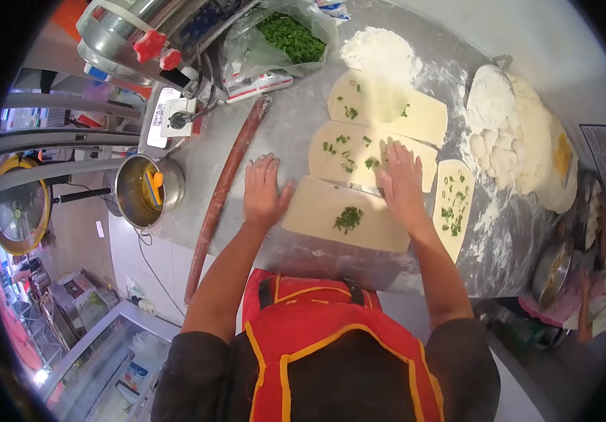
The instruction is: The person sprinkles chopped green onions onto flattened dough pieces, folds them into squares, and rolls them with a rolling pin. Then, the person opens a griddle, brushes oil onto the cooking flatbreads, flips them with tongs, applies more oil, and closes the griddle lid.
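My right hand (400,176) lies with fingers stretched out on the right part of the middle dough sheet (331,158), which has chopped green onion scattered over it. To the left of the sheets, my left hand (264,190) is open over the metal table, fingers extended and holding nothing. The nearest dough sheet (310,211) carries a small heap of chopped green onion (349,219) between my forearms. Farther back lies another dough sheet (419,116) with a few onion bits. A narrow dough strip (451,243) dotted with green onion sits right of my right wrist.
A long rolling pin (227,186) lies left of my left hand. Behind are a flour pile (384,53) and a bag of chopped greens (292,39). A large dough mass (539,141) rests at the right. A metal pot (130,193) stands left; another person's arm (584,309) shows lower right.
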Available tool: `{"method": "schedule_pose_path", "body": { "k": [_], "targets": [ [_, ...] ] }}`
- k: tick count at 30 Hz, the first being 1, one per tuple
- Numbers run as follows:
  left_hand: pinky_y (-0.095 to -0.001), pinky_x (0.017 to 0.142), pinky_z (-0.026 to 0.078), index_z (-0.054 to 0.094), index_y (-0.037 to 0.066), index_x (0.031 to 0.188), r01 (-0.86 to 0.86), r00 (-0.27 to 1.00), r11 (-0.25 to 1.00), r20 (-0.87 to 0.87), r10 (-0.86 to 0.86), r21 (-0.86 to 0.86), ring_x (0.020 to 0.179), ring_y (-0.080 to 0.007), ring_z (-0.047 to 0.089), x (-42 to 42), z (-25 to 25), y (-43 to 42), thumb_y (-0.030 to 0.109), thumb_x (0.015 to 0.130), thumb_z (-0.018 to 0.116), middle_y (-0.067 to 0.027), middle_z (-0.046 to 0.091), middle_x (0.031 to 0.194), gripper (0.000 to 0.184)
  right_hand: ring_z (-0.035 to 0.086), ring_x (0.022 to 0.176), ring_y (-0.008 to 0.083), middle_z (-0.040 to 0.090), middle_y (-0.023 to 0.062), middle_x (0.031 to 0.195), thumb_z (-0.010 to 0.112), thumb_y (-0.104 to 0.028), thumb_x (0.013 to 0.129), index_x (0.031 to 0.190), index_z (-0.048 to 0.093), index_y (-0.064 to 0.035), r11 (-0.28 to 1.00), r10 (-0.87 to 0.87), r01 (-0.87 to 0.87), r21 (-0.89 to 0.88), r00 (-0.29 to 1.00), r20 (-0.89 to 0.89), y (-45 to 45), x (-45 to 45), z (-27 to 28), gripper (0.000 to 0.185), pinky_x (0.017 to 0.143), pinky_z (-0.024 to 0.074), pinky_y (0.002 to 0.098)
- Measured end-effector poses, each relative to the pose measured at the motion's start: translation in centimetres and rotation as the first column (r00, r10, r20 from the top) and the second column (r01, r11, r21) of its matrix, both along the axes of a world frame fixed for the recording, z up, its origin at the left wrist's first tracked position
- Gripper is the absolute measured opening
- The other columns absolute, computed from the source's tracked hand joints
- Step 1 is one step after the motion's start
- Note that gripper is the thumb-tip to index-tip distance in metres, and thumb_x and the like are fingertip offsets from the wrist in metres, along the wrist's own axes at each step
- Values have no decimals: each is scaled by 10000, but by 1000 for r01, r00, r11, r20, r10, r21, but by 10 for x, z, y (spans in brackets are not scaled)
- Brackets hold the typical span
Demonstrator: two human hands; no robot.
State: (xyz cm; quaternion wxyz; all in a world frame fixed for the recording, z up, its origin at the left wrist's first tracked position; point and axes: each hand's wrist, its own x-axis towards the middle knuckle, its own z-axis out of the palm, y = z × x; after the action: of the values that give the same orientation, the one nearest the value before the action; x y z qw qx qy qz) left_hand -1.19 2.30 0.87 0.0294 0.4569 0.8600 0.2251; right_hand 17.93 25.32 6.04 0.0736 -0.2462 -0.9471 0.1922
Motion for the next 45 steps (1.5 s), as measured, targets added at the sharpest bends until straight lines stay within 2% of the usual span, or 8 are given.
{"method": "schedule_pose_path", "body": {
  "k": [8,15,19,23,32,35,41,45],
  "targets": [
    [-514,1096,222,418,-11,1253,47,999,998,-21,-47,42,1250,-373,369,0,-6,-5,297,830,609,-196,426,1314,557,314,1328,355,414,180,1383,483,-253,934,1346,401,-32,994,-105,104,13,993,55,-42,14,-6,475,1102,149,548],
    [-499,1100,227,431,-3,1249,46,999,995,-23,-44,94,1255,-367,367,0,-11,-9,306,848,590,-191,430,1312,531,489,1051,350,564,142,1030,650,-170,785,1050,591,-37,960,-246,259,106,962,-121,-74,10,-13,302,961,320,497],
    [-495,1103,228,446,2,1239,37,999,994,-39,-33,105,1258,-360,368,0,-12,-9,309,853,588,-184,434,1311,512,498,946,341,571,139,949,701,-243,751,972,559,-45,917,-393,380,-124,913,-109,-90,-14,-11,329,888,360,434],
    [-491,1103,229,453,5,1237,34,999,995,-35,-31,96,1265,-354,359,1,-12,-8,316,854,589,-178,431,1317,512,509,947,322,585,136,927,733,-341,723,978,563,-46,887,-459,460,53,888,-27,-104,-42,-21,426,891,359,438],
    [-481,1110,221,467,7,1239,16,1000,998,4,-16,62,1276,-346,347,1,-9,-10,333,871,570,-177,423,1332,502,556,857,284,620,114,743,631,-151,777,809,624,-60,891,-397,397,218,917,-46,-93,-48,-38,97,854,361,424],
    [-481,1109,224,465,3,1237,15,1000,998,-9,-15,65,1276,-346,349,-2,-9,-7,331,868,574,-177,424,1330,505,558,827,288,616,105,749,621,-111,779,786,627,-71,907,-412,411,87,911,-2,-78,-43,-15,42,838,373,413],
    [-485,1103,232,468,0,1227,24,999,997,-34,-21,69,1267,-349,361,0,-10,-7,332,861,583,-180,431,1321,507,549,854,287,621,95,806,608,-53,783,813,639,-52,883,-372,435,176,877,-303,-15,-37,-3,42,822,386,432],
    [-493,1095,238,469,-1,1223,27,999,997,-39,-24,73,1255,-353,373,-1,-10,-7,331,858,585,-181,432,1320,507,548,907,312,627,99,863,638,-81,767,845,655,-52,916,-282,335,222,929,-237,-3,-26,-27,85,870,382,437]
  ]
}}
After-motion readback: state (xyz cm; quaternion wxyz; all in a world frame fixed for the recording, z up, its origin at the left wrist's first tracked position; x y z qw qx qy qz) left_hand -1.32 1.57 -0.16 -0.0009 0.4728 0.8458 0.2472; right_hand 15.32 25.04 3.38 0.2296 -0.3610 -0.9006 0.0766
